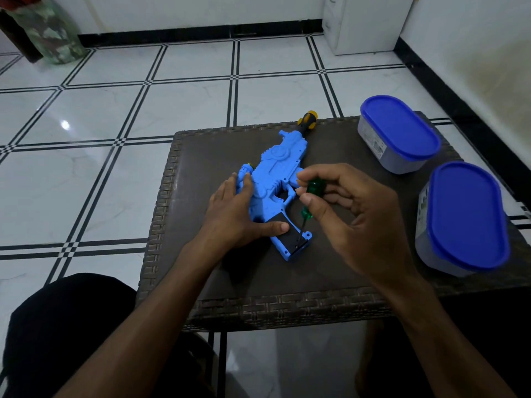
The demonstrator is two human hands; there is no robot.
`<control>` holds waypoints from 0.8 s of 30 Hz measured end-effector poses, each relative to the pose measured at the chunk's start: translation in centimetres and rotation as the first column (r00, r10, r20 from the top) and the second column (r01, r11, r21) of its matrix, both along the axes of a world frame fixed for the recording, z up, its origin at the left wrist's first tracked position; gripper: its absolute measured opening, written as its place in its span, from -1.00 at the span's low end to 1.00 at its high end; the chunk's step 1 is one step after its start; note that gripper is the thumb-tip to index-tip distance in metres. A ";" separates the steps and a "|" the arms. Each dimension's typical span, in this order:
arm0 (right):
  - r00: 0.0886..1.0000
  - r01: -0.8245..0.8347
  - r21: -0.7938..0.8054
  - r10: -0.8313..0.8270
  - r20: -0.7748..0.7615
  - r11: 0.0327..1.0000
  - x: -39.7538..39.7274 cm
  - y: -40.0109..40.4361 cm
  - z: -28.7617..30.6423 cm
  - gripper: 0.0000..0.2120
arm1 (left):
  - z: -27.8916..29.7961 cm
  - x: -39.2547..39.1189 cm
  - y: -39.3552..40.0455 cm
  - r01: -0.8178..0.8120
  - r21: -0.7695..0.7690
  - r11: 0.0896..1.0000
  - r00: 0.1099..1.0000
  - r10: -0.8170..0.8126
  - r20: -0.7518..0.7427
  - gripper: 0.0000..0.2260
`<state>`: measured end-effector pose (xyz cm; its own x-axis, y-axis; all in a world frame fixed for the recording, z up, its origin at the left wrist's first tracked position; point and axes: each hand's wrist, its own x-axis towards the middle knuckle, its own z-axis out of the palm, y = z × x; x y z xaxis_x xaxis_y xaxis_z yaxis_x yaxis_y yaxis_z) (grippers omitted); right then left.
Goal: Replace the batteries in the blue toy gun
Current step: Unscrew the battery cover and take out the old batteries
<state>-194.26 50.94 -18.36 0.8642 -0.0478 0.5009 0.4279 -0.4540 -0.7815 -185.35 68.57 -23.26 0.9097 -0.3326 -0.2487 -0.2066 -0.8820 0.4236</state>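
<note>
The blue toy gun [277, 165] lies flat on the dark woven table [316, 271], barrel pointing away from me, grip toward me. A black battery cover [290, 234] sits in the grip. My left hand [235, 214] lies flat on the gun's body, its thumb pressing the cover. My right hand [353, 208] pinches the green handle of a small screwdriver [311, 193]; the thin shaft slants down and its tip stands in a screw hole at the cover's lower end.
Two grey tubs with blue lids stand at the table's right side, one farther [399, 130] and one nearer [465, 216]. A yellow-and-black screwdriver [307, 120] lies beyond the gun's muzzle. My dark-clothed knee [63, 326] is at the lower left, over tiled floor.
</note>
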 end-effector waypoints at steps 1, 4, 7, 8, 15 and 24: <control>1.000 0.000 0.009 0.000 -0.002 1.000 0.0 0.0 0.1 -0.79 | 0.0 0.0 0.0 0.002 0.003 1.000 1.000 -0.002 0.002 0.09; 1.000 0.004 0.042 -0.004 -0.001 0.999 -0.1 0.0 0.1 -0.80 | 0.0 0.0 0.0 0.000 0.001 1.000 1.000 0.000 0.003 0.10; 1.000 0.001 0.062 -0.001 0.004 0.998 -0.1 -0.1 0.1 -0.81 | 0.0 0.0 0.0 0.001 0.004 1.000 1.000 -0.001 -0.001 0.09; 1.000 0.000 0.061 -0.001 0.003 0.998 -0.1 -0.1 0.1 -0.81 | 0.0 0.0 0.0 0.000 0.005 1.000 1.000 0.000 -0.002 0.09; 0.998 -0.034 0.104 0.039 -0.046 0.994 -0.3 0.1 0.0 -0.75 | 0.0 0.0 0.0 0.001 0.005 1.000 1.000 -0.001 0.003 0.08; 0.998 -0.064 0.033 0.064 -0.020 0.997 -0.4 0.0 0.3 -0.77 | -0.1 -0.1 0.1 -0.009 -0.015 1.000 1.000 0.009 0.006 0.08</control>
<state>-194.62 50.96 -18.05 0.8764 -0.0080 0.4815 0.4385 -0.4001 -0.8048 -185.45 68.63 -23.32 0.9141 -0.3282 -0.2380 -0.2016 -0.8772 0.4357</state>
